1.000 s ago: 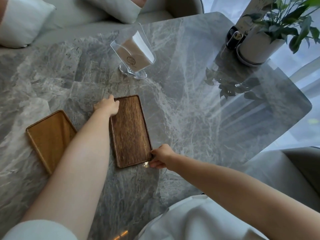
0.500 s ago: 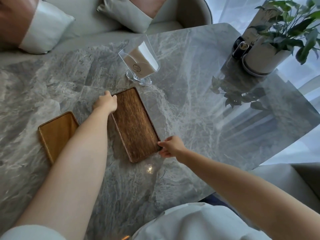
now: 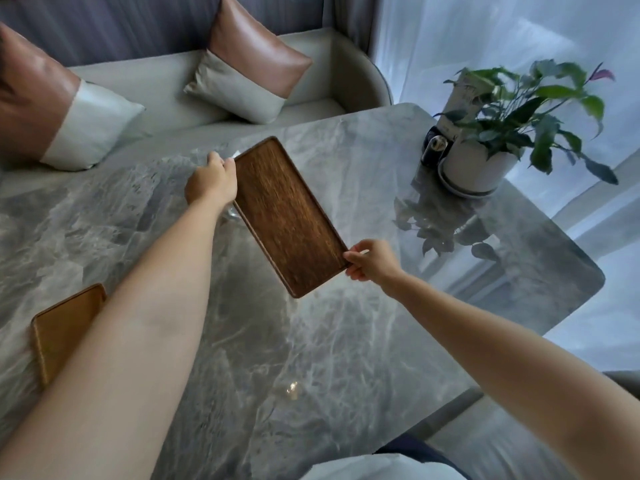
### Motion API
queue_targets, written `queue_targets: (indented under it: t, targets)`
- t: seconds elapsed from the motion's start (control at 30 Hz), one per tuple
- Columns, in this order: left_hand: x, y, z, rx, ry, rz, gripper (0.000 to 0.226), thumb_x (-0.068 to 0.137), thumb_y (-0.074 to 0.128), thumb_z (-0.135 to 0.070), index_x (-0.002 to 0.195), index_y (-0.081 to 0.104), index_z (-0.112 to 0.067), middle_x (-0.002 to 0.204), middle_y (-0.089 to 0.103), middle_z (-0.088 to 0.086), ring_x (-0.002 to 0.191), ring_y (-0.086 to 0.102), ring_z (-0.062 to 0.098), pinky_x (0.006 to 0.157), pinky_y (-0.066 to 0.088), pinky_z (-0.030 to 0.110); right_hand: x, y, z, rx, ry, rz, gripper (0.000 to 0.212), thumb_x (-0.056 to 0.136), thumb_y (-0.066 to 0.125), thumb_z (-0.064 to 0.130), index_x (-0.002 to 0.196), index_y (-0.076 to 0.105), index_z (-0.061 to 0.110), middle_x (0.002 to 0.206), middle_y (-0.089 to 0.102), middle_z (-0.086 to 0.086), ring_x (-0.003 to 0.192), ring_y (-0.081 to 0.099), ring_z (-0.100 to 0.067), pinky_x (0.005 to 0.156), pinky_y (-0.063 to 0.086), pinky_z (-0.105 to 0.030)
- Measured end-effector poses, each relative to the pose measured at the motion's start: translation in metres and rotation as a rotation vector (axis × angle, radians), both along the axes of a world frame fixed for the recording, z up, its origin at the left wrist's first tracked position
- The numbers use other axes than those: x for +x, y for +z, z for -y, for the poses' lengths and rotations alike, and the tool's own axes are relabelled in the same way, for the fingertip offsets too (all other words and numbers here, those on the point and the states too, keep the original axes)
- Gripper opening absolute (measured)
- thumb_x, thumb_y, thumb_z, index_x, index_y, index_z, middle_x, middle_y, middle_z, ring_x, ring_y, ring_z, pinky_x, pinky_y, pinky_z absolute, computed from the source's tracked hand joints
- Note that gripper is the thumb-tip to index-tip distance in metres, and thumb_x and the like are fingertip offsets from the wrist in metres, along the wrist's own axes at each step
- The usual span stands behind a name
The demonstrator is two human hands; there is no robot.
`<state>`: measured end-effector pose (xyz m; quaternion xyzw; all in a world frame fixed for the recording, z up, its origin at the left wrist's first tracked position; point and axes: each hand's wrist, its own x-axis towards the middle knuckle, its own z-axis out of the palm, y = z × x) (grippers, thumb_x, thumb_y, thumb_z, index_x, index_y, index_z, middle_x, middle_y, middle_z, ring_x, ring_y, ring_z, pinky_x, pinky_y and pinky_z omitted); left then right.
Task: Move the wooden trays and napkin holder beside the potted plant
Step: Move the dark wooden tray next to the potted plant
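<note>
A dark wooden tray hangs tilted above the marble table. My left hand grips its far left edge, and my right hand pinches its near right corner. A lighter wooden tray lies flat on the table at the left, partly under my left forearm. The clear napkin holder is almost hidden behind my left hand and the raised tray; only slivers show. The potted plant, in a white pot on a saucer, stands at the table's far right.
A small dark object and a card stand against the pot's left side. A grey sofa with two brown-and-grey cushions runs along the table's far edge. Sheer curtains hang at the right beyond the table's rounded corner.
Both hands have lifted the dark tray off the table and carried it up and to the right, toward the plant. The view has tilted upward. The light tray has stayed put.
</note>
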<state>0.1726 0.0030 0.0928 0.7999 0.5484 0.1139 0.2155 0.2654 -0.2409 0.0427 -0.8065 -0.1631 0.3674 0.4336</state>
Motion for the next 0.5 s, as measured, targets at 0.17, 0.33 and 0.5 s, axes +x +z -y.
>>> queue_targets:
  t: [0.17, 0.33, 0.5]
  targets:
    - [0.080, 0.017, 0.030, -0.023, -0.055, 0.080, 0.044, 0.099, 0.027, -0.032, 0.125, 0.047, -0.002, 0.131, 0.053, 0.030, 0.121, 0.049, 0.043, 0.100, 0.040, 0.044, 0.075, 0.016, 0.030, 0.028, -0.062, 0.074, 0.022, 0.088, 0.059, 0.011, 0.065, 0.054, 0.011, 0.057, 0.059, -0.009, 0.048, 0.053, -0.015, 0.043, 0.044, -0.016]
    - [0.157, 0.002, 0.067, -0.073, -0.123, 0.046, 0.046, 0.100, 0.027, -0.032, 0.132, 0.043, -0.003, 0.135, 0.050, 0.029, 0.124, 0.047, 0.043, 0.101, 0.039, 0.045, 0.147, 0.011, 0.066, -0.015, -0.113, 0.133, 0.023, 0.087, 0.059, 0.013, 0.064, 0.056, 0.012, 0.055, 0.059, -0.006, 0.048, 0.054, -0.013, 0.049, 0.047, -0.019]
    - [0.226, -0.025, 0.101, -0.137, -0.166, -0.038, 0.048, 0.100, 0.027, -0.034, 0.133, 0.040, -0.002, 0.135, 0.049, 0.029, 0.125, 0.047, 0.043, 0.102, 0.039, 0.044, 0.211, -0.011, 0.101, -0.069, -0.176, 0.115, 0.024, 0.088, 0.058, 0.013, 0.064, 0.057, 0.014, 0.056, 0.059, -0.005, 0.050, 0.055, -0.013, 0.054, 0.048, -0.023]
